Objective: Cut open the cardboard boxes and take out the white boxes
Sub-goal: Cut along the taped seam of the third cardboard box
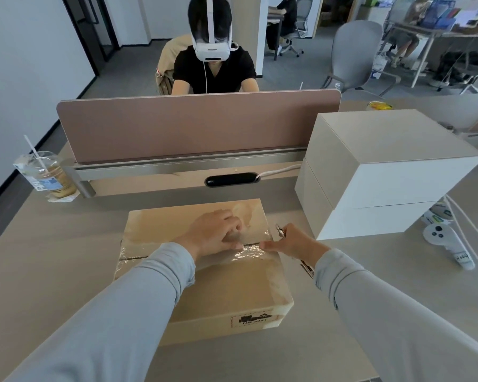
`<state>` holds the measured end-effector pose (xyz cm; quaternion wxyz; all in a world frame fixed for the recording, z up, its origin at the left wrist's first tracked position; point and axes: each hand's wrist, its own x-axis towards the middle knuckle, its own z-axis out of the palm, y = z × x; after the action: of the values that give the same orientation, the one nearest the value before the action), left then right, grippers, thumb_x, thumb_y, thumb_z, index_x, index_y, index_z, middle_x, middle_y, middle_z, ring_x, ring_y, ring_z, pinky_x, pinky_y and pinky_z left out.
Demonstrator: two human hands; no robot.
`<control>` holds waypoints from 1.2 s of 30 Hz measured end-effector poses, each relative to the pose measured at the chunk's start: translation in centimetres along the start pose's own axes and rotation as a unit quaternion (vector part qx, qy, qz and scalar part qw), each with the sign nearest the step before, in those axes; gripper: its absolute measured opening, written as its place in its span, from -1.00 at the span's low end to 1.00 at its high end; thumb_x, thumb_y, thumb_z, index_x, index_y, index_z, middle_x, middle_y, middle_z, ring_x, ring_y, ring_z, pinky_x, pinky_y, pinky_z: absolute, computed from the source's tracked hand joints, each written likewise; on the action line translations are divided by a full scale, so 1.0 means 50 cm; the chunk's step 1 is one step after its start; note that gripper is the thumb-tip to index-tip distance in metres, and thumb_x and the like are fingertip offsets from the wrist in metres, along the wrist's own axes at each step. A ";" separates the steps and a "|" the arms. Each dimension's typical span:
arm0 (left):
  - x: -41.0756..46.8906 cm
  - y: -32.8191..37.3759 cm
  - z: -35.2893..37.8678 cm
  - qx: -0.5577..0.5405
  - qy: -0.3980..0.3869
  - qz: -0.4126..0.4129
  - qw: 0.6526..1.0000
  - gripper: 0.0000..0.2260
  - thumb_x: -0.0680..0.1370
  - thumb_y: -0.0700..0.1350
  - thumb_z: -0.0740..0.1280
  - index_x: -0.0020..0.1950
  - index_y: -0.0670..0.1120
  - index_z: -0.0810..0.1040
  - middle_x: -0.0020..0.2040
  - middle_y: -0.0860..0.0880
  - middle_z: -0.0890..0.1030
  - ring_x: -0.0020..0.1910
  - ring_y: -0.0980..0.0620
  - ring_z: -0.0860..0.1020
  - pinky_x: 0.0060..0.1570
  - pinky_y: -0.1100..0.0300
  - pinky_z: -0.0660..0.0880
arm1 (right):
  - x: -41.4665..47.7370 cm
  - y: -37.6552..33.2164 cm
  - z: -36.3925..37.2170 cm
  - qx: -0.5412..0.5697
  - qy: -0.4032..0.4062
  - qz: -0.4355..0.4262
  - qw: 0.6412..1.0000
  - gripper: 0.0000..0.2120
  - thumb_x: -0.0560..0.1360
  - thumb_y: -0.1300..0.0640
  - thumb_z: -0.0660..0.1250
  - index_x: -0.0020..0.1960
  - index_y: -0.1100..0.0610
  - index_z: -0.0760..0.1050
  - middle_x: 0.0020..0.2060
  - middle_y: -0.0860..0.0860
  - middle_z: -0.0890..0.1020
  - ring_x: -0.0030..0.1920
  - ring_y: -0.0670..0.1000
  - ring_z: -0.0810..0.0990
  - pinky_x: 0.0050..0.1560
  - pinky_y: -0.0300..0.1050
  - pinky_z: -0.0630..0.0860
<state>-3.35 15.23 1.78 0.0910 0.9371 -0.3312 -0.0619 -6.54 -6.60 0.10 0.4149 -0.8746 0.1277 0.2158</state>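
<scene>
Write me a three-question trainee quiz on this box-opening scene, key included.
1. True or false: the cardboard box under the hands already has its flaps folded up.
2. How many white boxes are stacked to its right? A) one B) two C) four
3. Which hand grips the small metal tool at the box's right edge?
Key: 1 false, the flaps lie flat under clear tape. 2 B. 3 the right hand; the left hand rests on the box top.
</scene>
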 end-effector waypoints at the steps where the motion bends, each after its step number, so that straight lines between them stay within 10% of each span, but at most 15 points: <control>1: -0.002 0.001 0.000 0.022 0.013 0.017 1.000 -0.64 0.48 0.16 0.32 0.14 -0.06 0.51 0.00 0.01 0.48 -0.05 0.02 0.45 -0.13 0.22 0.29 | 0.001 0.002 0.002 0.005 -0.005 0.000 1.000 -0.45 0.31 -0.14 0.50 0.02 0.16 0.30 -0.22 -0.01 0.39 -0.32 -0.08 0.34 -0.37 -0.22 0.24; 10: 0.000 0.035 0.012 0.199 0.227 0.207 0.931 -0.88 0.35 -0.10 0.28 -0.22 -0.05 0.60 -0.22 -0.02 0.60 -0.31 -0.04 0.55 -0.16 0.15 0.34 | 0.006 0.021 0.011 0.091 -0.040 0.009 0.995 -0.51 0.34 -0.09 0.49 -0.27 0.07 0.18 -0.45 -0.02 0.22 -0.48 -0.04 0.13 -0.45 -0.20 0.11; 21: 0.012 0.096 0.054 -0.129 0.161 -0.125 0.970 -0.84 0.32 -0.23 0.35 -0.13 -0.07 0.57 -0.08 0.01 0.49 0.00 -0.03 0.45 0.05 0.15 0.24 | -0.005 0.026 0.012 0.111 -0.049 0.013 0.992 -0.54 0.39 -0.10 0.45 -0.26 0.08 0.19 -0.44 -0.02 0.22 -0.46 -0.04 0.12 -0.48 -0.23 0.10; 29: -0.001 0.101 0.086 -0.047 0.244 -0.094 0.964 -0.78 0.24 -0.17 0.30 -0.16 -0.01 0.59 -0.12 0.05 0.57 -0.13 -0.08 0.55 -0.01 0.13 0.29 | 0.013 0.028 -0.015 0.106 0.046 0.015 0.993 -0.79 0.57 0.16 0.06 -0.23 0.10 0.33 -0.40 0.03 0.58 -0.72 -0.13 0.27 -0.66 -0.30 0.22; 36: 0.000 0.101 0.089 -0.053 0.242 -0.099 0.964 -0.75 0.25 -0.16 0.31 -0.10 0.00 0.61 -0.05 0.06 0.60 -0.05 -0.05 0.56 0.01 0.12 0.32 | 0.041 0.026 -0.039 0.044 0.054 -0.101 0.992 -0.77 0.54 0.24 0.25 -0.27 0.03 0.47 -0.41 -0.02 0.57 -0.40 -0.03 0.46 -0.22 -0.17 0.44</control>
<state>-7.20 10.80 -1.51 0.2120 0.9459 -0.2014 0.1408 -4.76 -9.01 -0.67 0.4649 -0.8745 0.0703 0.1196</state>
